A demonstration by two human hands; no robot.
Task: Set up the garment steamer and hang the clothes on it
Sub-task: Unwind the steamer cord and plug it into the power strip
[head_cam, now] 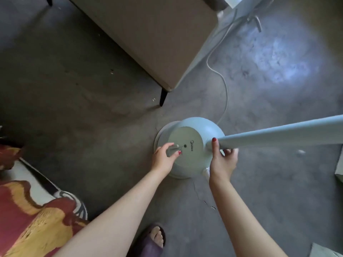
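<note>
With her left hand (164, 158) pinching the grey knob (171, 148) on the pale-green round steamer base (187, 145) on the concrete floor (92, 108) and her right hand (221, 160) curled round the pale pole (278, 134), that leaning pole might tip it over.

The steamer base (187, 147) stands on the floor (92, 117) (before the sofa (148, 38)).

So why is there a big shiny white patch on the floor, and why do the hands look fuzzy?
In the head view, the patch on the floor is bright light glaring off it, while the left side sits in shadow. The left hand on the steamer base and the right hand gripping the pole look slightly smeared, probably from motion. The wide lens also bends the edges.
</note>
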